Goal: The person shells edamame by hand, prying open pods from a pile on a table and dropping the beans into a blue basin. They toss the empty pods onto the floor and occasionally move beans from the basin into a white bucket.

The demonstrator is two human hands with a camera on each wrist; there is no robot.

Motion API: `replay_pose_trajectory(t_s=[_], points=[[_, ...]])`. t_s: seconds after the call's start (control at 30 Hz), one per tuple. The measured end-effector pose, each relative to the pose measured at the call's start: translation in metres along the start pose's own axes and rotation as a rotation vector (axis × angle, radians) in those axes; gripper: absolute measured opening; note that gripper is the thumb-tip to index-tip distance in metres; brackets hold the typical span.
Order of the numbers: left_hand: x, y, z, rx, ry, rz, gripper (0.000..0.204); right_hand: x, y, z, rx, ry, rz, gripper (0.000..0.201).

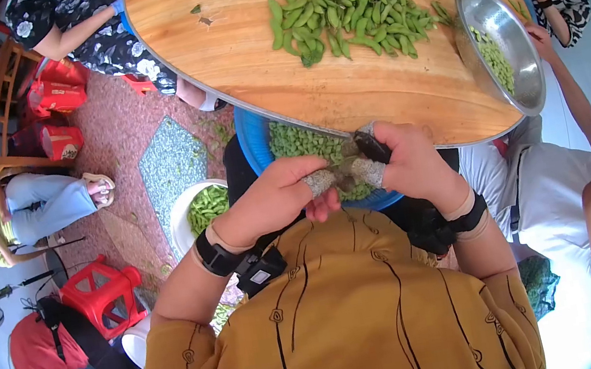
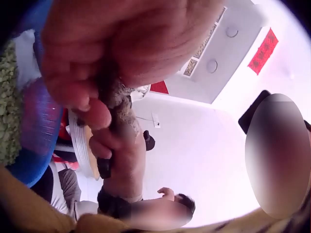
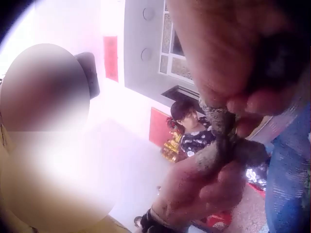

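Over a blue basin (image 1: 253,143) of shelled green beans (image 1: 304,140), both hands meet at their fingertips. The left hand (image 1: 277,191) has its thumb and bent fingers against the right hand's fingertips; I cannot tell what, if anything, it pinches. Curled fingers of the right hand (image 1: 418,162) grip a black handle-like object (image 1: 372,144), largely covered by the palm. Grey, dirt-stained wraps (image 1: 319,181) cover the thumbs, seen close up in both wrist views. The left wrist view shows the right hand (image 2: 124,167) beyond the left; the right wrist view shows the left hand (image 3: 194,187) below.
A wooden round table (image 1: 214,51) curves close in front, bearing piled bean pods (image 1: 353,8). A tilted metal bowl (image 1: 529,73) of shelled beans is at its right edge. Left on the floor stand a white bucket (image 1: 178,229) of pods and a red stool (image 1: 101,290). Several people sit around.
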State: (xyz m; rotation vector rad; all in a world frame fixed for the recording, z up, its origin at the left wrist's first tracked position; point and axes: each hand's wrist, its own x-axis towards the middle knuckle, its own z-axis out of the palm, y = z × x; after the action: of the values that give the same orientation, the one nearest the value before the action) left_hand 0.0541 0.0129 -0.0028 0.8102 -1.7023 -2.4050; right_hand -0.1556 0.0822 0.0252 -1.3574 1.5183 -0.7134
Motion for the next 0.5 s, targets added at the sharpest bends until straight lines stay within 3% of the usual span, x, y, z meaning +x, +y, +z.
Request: replay_pose_trajectory(t_s=[0.1,0.23,0.3,0.4,0.5], points=[[-0.008,-0.003,-0.001,-0.14,-0.018,-0.042,0.021,0.001,0.012,0.005,-0.117,-0.01,-0.117,0.023],[-0.012,-0.012,-0.001,-0.225,0.032,-0.071,0.021,-0.002,0.007,0.013,-0.235,0.028,-0.138,0.021],[-0.014,-0.013,-0.003,-0.05,0.166,-0.01,0.028,-0.005,0.013,0.014,-0.518,0.007,-0.172,0.018],[-0.011,-0.011,0.0,0.117,0.204,0.026,0.038,-0.011,0.002,0.02,-0.522,0.125,-0.235,0.015],[-0.004,-0.007,0.007,0.248,0.161,0.053,0.034,-0.007,0.007,0.025,-0.445,0.184,-0.317,0.014]])
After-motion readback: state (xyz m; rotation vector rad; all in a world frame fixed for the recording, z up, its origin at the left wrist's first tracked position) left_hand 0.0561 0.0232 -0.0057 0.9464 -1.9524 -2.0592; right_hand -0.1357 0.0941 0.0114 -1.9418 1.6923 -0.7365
